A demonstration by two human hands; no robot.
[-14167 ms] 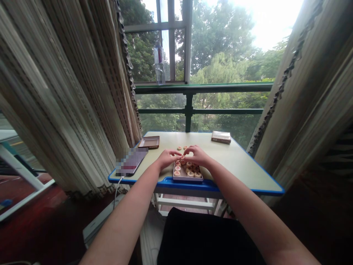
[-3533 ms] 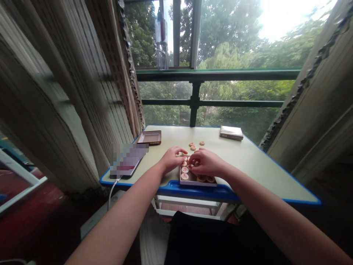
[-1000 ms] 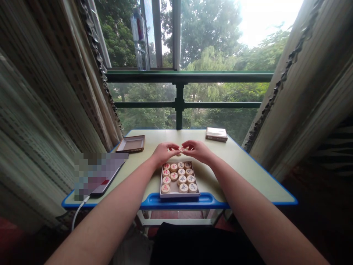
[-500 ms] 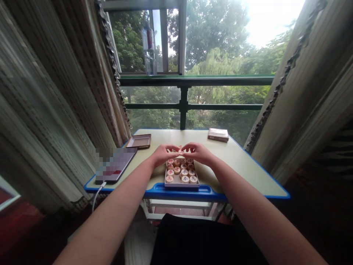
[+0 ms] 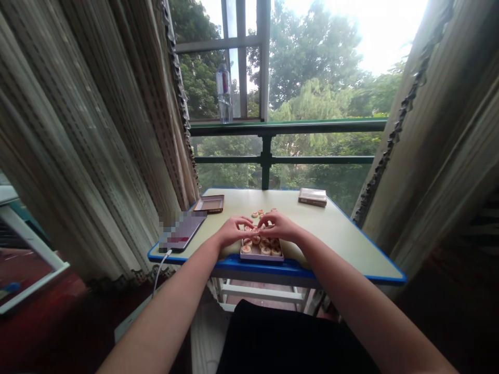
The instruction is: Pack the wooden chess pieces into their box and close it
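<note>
A shallow open box [image 5: 262,256] of round Chinese chess pieces [image 5: 265,250] sits at the table's near edge, the pieces marked in red or dark characters. My left hand [image 5: 232,230] reaches in from the left over the box's far part, its fingertips and thumb closed on a chess piece [image 5: 255,232]. From the other side my right hand [image 5: 279,227] pinches at the same spot, so the fingertips of both hands nearly meet. How many pieces they hold is hidden. Several loose chess pieces [image 5: 255,214] lie on the table just beyond my hands.
A box lid [image 5: 211,203] lies at the table's far left, beside a dark flat device [image 5: 187,232] with a white cable [image 5: 160,266]. A small box [image 5: 312,197] rests at the far right. Behind the table [image 5: 343,244] are a green railing [image 5: 312,126], a bottle [image 5: 224,98] and curtains [image 5: 105,130].
Both hands have come nearer, from beyond the box to over its far rows. Loose pieces behind them now show. The view has shifted slightly.
</note>
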